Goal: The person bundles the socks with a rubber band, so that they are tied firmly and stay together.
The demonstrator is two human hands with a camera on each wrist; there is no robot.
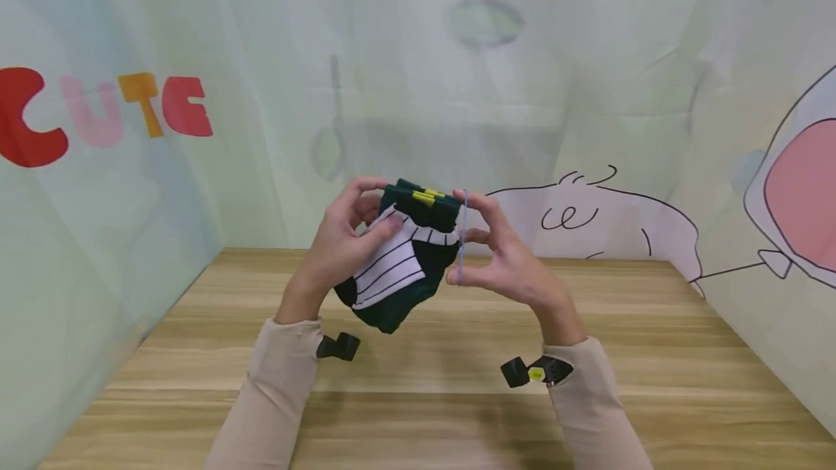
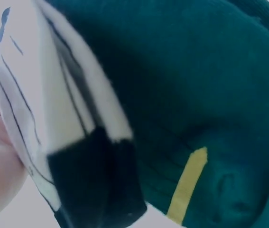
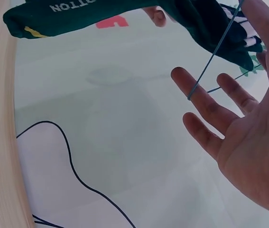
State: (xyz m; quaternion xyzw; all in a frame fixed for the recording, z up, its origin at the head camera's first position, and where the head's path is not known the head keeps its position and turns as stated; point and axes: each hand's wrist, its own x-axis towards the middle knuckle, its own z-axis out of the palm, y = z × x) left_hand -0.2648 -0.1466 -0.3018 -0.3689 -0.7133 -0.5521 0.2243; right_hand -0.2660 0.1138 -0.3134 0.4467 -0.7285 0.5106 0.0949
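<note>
In the head view my left hand (image 1: 334, 246) holds a folded bundle of socks above the table, thumb on the front and fingers behind. A white sock (image 1: 390, 272) with black stripes and black heel and toe lies over a dark green sock (image 1: 387, 318) with yellow marks. Light lettering shows on the green sock (image 3: 72, 19) in the right wrist view. My right hand (image 1: 512, 263) stretches a thin bluish elastic band (image 1: 463, 234) across its spread fingers and thumb. The band stands just right of the bundle.
A wooden table (image 1: 418, 412) lies below both hands. Behind it hangs a pale backdrop cloth (image 1: 274, 35) with cartoon drawings and coloured letters. Each wrist wears a small black camera, such as the right camera (image 1: 514, 372).
</note>
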